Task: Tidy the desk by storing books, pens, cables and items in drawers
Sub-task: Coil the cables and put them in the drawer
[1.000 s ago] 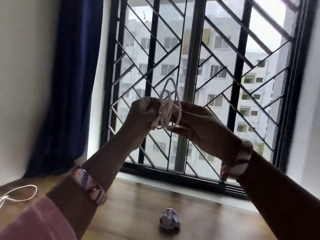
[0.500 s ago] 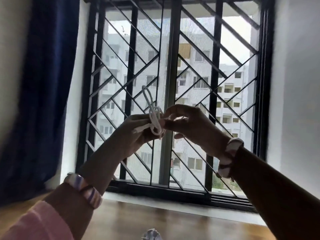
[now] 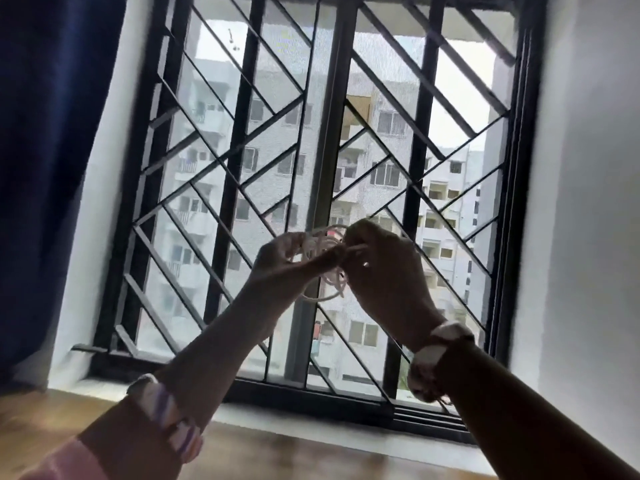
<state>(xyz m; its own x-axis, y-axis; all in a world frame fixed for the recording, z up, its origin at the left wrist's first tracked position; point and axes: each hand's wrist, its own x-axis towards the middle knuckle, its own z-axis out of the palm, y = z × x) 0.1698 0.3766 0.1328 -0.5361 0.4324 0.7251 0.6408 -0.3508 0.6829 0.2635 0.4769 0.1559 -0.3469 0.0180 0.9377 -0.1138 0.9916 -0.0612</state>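
Head camera: the left hand point(image 3: 277, 261) and right hand point(image 3: 377, 261) are raised together in front of the barred window point(image 3: 322, 133), above the far edge of the wooden desk point(image 3: 311, 459). Both have fingers curled round a bundle of thin white cable point(image 3: 325, 258), whose loops hang between them. If either pinch slackens, the springy coils could likely unwind or drop onto the desk.

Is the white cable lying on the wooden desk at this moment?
No: both the left hand and the right hand hold the coiled white cable up before the window, well above the desk.
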